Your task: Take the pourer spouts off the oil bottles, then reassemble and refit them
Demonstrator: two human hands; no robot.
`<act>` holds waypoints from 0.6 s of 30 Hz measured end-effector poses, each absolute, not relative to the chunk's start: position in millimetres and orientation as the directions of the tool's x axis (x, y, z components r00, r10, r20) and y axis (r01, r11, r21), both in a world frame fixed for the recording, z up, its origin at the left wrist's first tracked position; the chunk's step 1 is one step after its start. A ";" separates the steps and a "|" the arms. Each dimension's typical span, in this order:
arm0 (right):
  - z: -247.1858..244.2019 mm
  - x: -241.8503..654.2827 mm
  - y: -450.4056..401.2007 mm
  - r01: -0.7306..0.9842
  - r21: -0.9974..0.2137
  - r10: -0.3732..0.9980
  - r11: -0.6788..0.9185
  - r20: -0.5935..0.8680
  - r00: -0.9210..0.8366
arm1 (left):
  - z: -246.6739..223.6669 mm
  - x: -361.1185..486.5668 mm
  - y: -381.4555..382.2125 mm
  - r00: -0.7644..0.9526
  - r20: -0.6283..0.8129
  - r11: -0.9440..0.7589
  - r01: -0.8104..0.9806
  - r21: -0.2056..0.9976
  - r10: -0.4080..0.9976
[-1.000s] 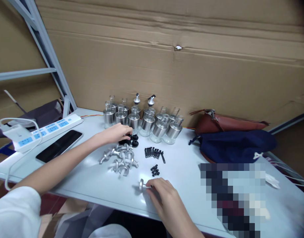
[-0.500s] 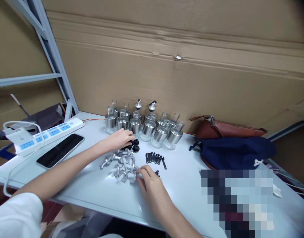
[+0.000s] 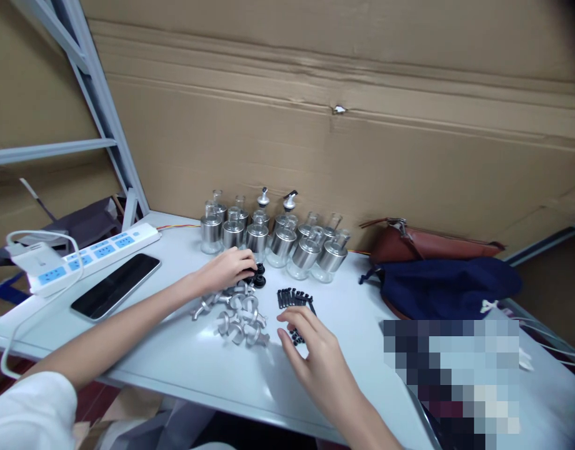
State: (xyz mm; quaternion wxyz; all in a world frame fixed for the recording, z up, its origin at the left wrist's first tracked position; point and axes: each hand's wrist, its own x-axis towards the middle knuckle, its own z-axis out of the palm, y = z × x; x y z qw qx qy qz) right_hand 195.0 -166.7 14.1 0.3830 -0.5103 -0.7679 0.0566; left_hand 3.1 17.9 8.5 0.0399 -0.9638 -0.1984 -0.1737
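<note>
My left hand (image 3: 231,269) reaches to the black round stoppers (image 3: 259,280), palm down, its fingers curled together over part of them. What lies between its fingertips is hidden. Just below it spreads a loose pile of silver pourer spouts (image 3: 240,312) with disc-like collars. My right hand (image 3: 310,344) is raised to the right of that pile, thumb and fingers apart, holding nothing. Small black pieces (image 3: 297,337) show beneath it, partly covered. Beyond its fingers is a row of black flip caps (image 3: 292,297).
Several glass bottles with steel sleeves (image 3: 282,245) stand behind the parts; two at the back carry pourers (image 3: 290,201). At left are a phone (image 3: 116,287) and a power strip (image 3: 97,256). A brown bag (image 3: 432,244) and a navy cloth (image 3: 447,284) lie at right.
My right hand has let go of a silver spout at the pile's right edge, moved right and opened. The left hand has stayed at the black stoppers.
</note>
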 end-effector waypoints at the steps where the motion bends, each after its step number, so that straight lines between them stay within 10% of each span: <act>1: 15.1 198.0 -168.0 0.747 -0.478 0.829 0.463 0.531 -0.174 | 7.4 3.3 18.1 0.857 0.356 -0.917 0.398 0.002 0.372; 18: 44.4 237.4 -193.6 0.812 -0.471 0.791 0.344 0.612 0.020 | 13.2 -0.9 18.4 0.850 0.356 -0.911 0.413 0.008 0.389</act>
